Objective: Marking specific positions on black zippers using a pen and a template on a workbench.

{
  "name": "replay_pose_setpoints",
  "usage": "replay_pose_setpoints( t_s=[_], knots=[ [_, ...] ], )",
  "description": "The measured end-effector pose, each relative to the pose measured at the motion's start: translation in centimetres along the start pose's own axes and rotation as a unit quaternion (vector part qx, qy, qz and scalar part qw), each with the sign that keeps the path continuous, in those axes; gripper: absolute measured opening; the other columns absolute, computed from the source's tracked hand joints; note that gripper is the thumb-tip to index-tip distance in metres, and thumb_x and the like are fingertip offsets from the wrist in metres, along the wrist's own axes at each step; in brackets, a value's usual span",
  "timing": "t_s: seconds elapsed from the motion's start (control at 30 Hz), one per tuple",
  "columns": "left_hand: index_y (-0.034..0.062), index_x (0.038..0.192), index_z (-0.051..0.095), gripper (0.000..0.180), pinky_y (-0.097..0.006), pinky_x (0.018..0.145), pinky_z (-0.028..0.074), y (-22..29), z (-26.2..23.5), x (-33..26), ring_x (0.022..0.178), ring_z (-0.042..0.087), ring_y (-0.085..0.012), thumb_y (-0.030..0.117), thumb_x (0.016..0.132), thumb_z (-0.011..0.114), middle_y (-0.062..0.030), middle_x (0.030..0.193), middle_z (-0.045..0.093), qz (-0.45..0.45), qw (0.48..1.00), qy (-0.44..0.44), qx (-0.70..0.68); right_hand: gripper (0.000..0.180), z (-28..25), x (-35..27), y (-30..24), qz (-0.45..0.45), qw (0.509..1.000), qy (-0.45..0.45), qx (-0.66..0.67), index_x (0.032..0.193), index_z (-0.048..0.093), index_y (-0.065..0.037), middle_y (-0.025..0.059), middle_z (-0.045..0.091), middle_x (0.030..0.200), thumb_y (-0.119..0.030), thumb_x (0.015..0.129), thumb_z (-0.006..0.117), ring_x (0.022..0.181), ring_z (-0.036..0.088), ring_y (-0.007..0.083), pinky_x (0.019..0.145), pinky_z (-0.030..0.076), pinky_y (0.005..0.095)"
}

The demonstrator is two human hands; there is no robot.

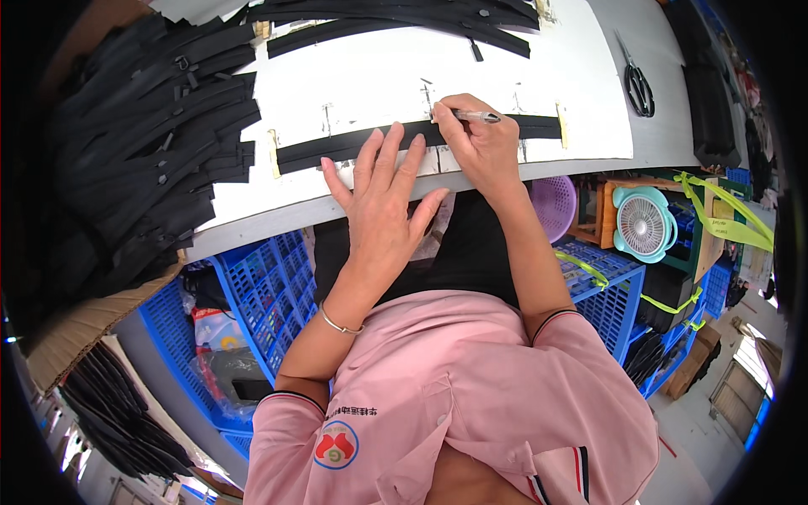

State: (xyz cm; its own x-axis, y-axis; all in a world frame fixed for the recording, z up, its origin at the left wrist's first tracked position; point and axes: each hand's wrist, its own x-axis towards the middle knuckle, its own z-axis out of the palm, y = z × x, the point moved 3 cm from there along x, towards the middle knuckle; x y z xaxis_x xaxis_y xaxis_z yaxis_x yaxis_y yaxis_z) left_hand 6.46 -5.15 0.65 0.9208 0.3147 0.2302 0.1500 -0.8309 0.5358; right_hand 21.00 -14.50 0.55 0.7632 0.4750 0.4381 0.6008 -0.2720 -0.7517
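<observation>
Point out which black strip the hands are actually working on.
The single black strip lying across the white board, pinned under the left hand and beside the right hand holding a pen.

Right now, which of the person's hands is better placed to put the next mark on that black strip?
Probably the right hand: it grips the pen with the tip at the black strip. The left hand lies flat, pressing the strip down.

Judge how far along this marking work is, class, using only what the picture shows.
Done, it seems: a large heap of black strips lies at the table's left, though marks on them cannot be made out. In hand: the left hand presses one black strip flat on the white board while the right hand holds a pen to it. Left: more strips lie at the far edge.
</observation>
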Motion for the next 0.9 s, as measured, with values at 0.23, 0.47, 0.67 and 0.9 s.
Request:
replay_pose_setpoints(
  t_s=[0.23, 0.47, 0.67, 0.9],
  knots=[
    [0.0106, 0.142, 0.062, 0.062, -0.068, 0.119, -0.002, -0.1, 0.0, 0.0, 0.144, 0.041, -0.0295, 0.038, 0.088, 0.077, -0.0109, 0.153, 0.050, -0.003, 1.000, 0.004, 0.004, 0.014, -0.6, -0.2, 0.2, 0.007, 0.998, -0.026, 0.059, 0.078, 0.070, -0.001, 0.0048, 0.070, 0.070, -0.009, 0.089, 0.070, 0.054, 0.061, 0.0153, 0.051, 0.046, 0.0288],
    [0.0105, 0.142, 0.062, 0.061, -0.068, 0.119, -0.002, 0.1, 0.1, 0.1, 0.145, 0.041, -0.0296, 0.035, 0.088, 0.077, -0.0111, 0.153, 0.050, 0.005, 1.000, 0.006, 0.007, 0.015, -0.9, -0.4, 0.3, -0.017, 0.996, -0.083, 0.030, 0.082, 0.072, 0.003, 0.0077, 0.071, 0.072, -0.007, 0.091, 0.067, 0.063, 0.065, 0.0130, 0.058, 0.049, 0.0280],
    [0.0119, 0.142, 0.062, 0.062, -0.067, 0.119, -0.001, 0.0, 0.3, 0.1, 0.146, 0.039, -0.0291, 0.036, 0.088, 0.078, -0.0097, 0.156, 0.049, 0.001, 1.000, -0.002, 0.026, 0.015, -1.8, -0.3, 0.1, -0.002, 0.993, -0.108, 0.040, 0.081, 0.071, 0.004, 0.0082, 0.070, 0.074, -0.007, 0.090, 0.067, 0.066, 0.065, 0.0128, 0.060, 0.048, 0.0267],
    [0.0119, 0.142, 0.063, 0.059, -0.067, 0.119, -0.001, 0.1, 0.2, 0.1, 0.147, 0.038, -0.0303, 0.035, 0.089, 0.078, -0.0100, 0.156, 0.049, 0.002, 0.999, -0.010, 0.035, 0.020, -9.3, 0.3, 3.2, 0.132, 0.977, 0.074, 0.150, 0.092, 0.074, 0.003, -0.0001, 0.070, 0.080, -0.012, 0.099, 0.063, 0.064, 0.049, 0.0029, 0.058, 0.041, 0.0214]
  ],
)
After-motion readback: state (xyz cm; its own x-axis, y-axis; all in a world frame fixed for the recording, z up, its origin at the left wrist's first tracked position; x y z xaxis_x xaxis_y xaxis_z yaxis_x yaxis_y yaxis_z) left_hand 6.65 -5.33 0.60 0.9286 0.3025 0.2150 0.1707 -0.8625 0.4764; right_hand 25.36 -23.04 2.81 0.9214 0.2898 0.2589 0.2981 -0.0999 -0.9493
